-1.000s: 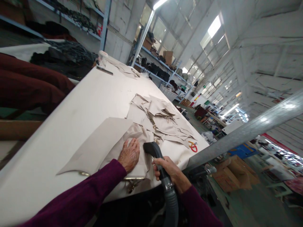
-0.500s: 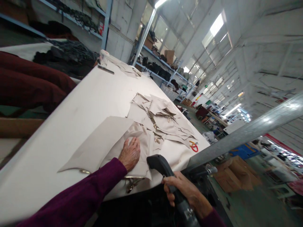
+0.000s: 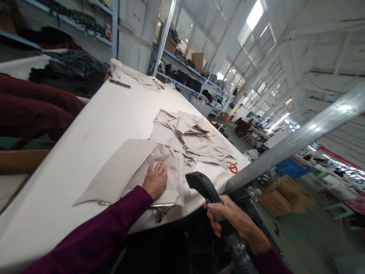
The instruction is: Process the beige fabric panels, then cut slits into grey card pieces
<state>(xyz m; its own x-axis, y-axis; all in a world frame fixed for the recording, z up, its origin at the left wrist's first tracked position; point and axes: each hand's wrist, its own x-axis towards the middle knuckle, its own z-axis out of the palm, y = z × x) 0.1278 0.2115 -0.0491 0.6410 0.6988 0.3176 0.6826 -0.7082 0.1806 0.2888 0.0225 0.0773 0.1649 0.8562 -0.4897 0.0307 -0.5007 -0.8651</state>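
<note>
My left hand point(image 3: 155, 179) lies flat, fingers stretched out, on a beige fabric piece point(image 3: 162, 179) with a metal zipper along its near edge, at the front of the white table point(image 3: 94, 125). A larger beige panel point(image 3: 119, 167) lies under and left of that piece. My right hand point(image 3: 232, 220) is wrapped round the handle of a black steam nozzle point(image 3: 203, 185) on a grey hose point(image 3: 242, 257). The nozzle head is lifted off the fabric, just right of it near the table's edge.
A heap of beige fabric pieces point(image 3: 191, 140) with zippers lies further along the table, with red-handled scissors point(image 3: 232, 166) beside it. Dark red cloth point(image 3: 34, 106) is at left. A slanted metal pole point(image 3: 296, 140) crosses the right. Shelves point(image 3: 182, 76) stand beyond.
My right hand has pulled the steam nozzle back and to the right, off the fabric toward the table's edge. My left hand has stayed flat on the fabric piece.
</note>
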